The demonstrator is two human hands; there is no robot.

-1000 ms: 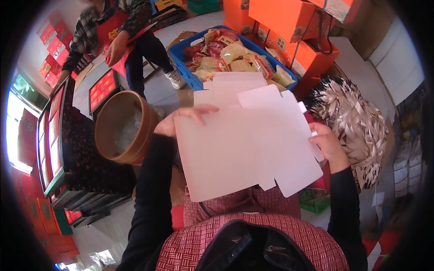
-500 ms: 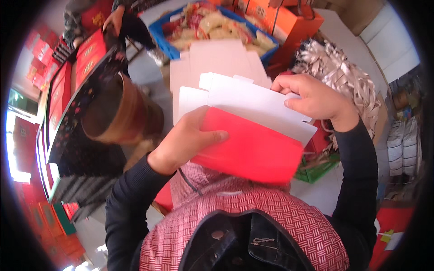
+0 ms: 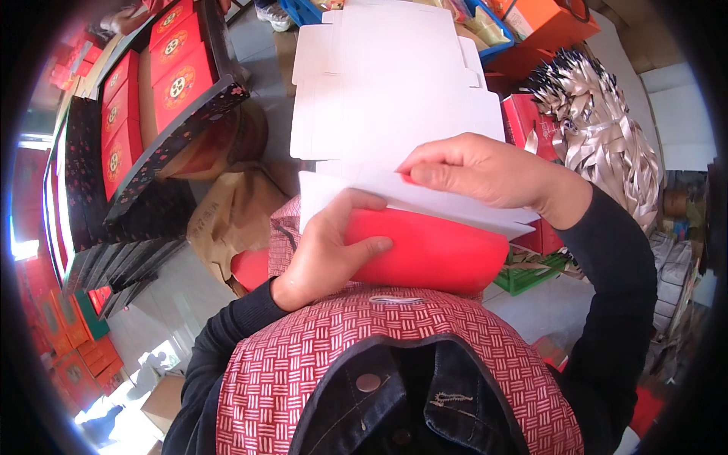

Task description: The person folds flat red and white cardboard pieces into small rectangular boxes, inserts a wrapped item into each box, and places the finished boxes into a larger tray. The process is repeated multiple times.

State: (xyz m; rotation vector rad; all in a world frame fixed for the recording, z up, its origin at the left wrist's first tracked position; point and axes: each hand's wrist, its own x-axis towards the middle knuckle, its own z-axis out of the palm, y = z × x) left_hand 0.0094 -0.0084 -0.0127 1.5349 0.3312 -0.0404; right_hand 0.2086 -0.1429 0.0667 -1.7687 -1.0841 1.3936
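A flat cardboard box blank (image 3: pixel 425 250), red outside and white inside, is bent in front of my chest. My left hand (image 3: pixel 330 246) presses its red panel from the left, thumb on the white flap's edge. My right hand (image 3: pixel 485 171) pinches the white flap from above and folds it down. Just beyond lies a stack of flat white box blanks (image 3: pixel 394 83). My red checked apron (image 3: pixel 394 341) fills the lower part of the view.
Red printed boxes in dark patterned trays (image 3: pixel 163 83) stand at the left. A bundle of silver and dark ribbons (image 3: pixel 607 136) lies at the right, with a green crate (image 3: pixel 531 277) below it. Orange boxes (image 3: pixel 553 23) sit at the top right. Brown paper (image 3: pixel 235 212) lies at my left.
The flat white blank was turned over and bent, showing its red side. Both hands drew it closer to my chest, and my view tilted down.
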